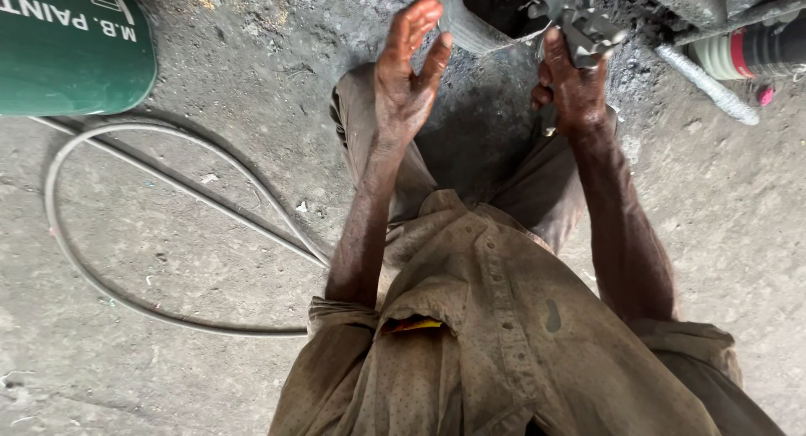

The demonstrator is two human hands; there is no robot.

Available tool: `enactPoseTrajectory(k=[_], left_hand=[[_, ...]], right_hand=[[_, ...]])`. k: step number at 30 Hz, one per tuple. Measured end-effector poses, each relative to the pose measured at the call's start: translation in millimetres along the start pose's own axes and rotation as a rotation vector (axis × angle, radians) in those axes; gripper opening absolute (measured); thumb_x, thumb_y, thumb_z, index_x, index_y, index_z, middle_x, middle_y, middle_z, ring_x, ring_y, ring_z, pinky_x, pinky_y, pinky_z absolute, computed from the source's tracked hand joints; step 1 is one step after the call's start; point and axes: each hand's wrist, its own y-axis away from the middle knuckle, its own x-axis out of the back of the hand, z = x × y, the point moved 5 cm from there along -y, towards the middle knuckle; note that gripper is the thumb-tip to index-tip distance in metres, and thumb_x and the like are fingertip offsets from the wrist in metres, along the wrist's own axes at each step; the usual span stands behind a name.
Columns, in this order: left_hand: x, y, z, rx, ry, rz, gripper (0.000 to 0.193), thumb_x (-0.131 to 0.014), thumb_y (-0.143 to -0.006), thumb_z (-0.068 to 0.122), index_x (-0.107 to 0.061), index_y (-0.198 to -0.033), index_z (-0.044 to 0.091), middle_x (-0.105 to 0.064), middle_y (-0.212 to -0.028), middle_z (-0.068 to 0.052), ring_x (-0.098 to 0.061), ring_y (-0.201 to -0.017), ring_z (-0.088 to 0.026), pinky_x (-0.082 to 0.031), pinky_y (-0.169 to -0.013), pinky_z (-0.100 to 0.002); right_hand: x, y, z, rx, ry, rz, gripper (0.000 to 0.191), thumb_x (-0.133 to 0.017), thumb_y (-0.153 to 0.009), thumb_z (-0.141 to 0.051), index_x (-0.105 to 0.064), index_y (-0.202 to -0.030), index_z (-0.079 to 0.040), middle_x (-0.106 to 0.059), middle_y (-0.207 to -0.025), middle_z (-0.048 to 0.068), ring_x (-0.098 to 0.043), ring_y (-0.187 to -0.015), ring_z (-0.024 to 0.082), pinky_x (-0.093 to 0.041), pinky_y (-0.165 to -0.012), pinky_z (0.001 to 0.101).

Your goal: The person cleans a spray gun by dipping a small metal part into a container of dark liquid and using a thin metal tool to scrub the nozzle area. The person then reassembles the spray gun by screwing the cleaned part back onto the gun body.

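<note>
The grey metal clamp-like fitting (586, 23) sits at the top edge of the view, on dark machinery above the person's lap. The right hand (573, 81) is closed around the underside of the fitting, fingers wrapped and thumb side up, apparently to steady it. The forearm runs straight up from the rolled sleeve.

Just left of the fitting, a curved grey metal piece (472, 26) hangs down. The left hand (409, 75) is spread flat, palm facing it, fingertips at its edge. It holds nothing, and actual contact cannot be confirmed. The wrist is bent back, the elbow tucked near the body.

Right of the fitting: a silver braided hose (709, 85) slanting down, and a black cylinder with red and white bands (760, 51).

Below the fitting: a dusty tan button shirt (495, 335) and bent knees.

Well left of the fitting: a looped grey cable (159, 234) on the grimy concrete floor (714, 201), and a green painted drum (71, 49) in the corner.
</note>
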Motion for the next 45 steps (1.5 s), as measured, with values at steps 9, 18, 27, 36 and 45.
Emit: enactPoseTrajectory(k=[9,18,27,36,45], left_hand=[[-23.3,8.4,-11.1,0.061,0.111,-0.058,0.042,-0.07,-0.109,0.028,-0.057,-0.144,0.008,-0.065,-0.145,-0.015,-0.062,-0.143,-0.029,-0.055,-0.125,-0.048],[-46.5,-8.6,21.6,-0.151,0.134,-0.114,0.09,-0.086,-0.098,0.038,-0.027,-0.163,0.015,-0.039,-0.16,-0.016,-0.039,-0.153,-0.029,-0.04,-0.13,-0.049],[-74.0,24.0,1.1,-0.14,0.119,-0.104,0.093,-0.103,-0.081,0.019,-0.041,-0.15,0.027,-0.05,-0.146,-0.012,-0.061,-0.132,-0.024,-0.062,-0.107,-0.043],[9.8,76.7,8.4,0.004,-0.039,-0.001,0.098,-0.102,-0.079,0.021,-0.035,-0.151,0.022,-0.05,-0.145,-0.014,-0.063,-0.129,-0.025,-0.063,-0.104,-0.043],[3.7,67.2,24.1,0.003,-0.076,0.042,0.103,-0.1,-0.077,0.023,-0.03,-0.152,0.016,-0.05,-0.143,-0.017,-0.064,-0.126,-0.026,-0.065,-0.101,-0.043]], right_hand=[[23.6,11.3,-44.4,0.006,-0.091,0.049,0.037,-0.072,-0.109,-0.046,-0.062,-0.103,-0.012,-0.049,-0.068,-0.003,-0.051,-0.05,0.01,-0.051,-0.044,0.0289],[12.5,0.8,22.9,-0.03,0.429,0.039,0.022,-0.067,-0.108,-0.028,-0.065,-0.119,-0.01,-0.071,-0.089,-0.006,-0.062,-0.059,0.005,-0.053,-0.044,0.0206],[-34.9,75.4,46.7,0.302,0.499,-0.423,0.073,-0.076,-0.1,-0.024,-0.036,-0.156,0.0,-0.066,-0.123,0.02,-0.069,-0.102,0.03,-0.061,-0.072,0.0401],[55.1,-45.1,69.0,0.041,1.314,0.047,0.111,-0.083,-0.085,-0.07,-0.041,-0.148,0.012,-0.045,-0.148,0.036,-0.045,-0.129,0.054,-0.049,-0.096,0.0649],[35.8,-91.5,105.9,-0.414,1.528,-0.216,0.139,-0.074,-0.068,-0.091,-0.037,-0.147,0.017,-0.049,-0.138,0.039,-0.056,-0.116,0.052,-0.055,-0.086,0.0627]])
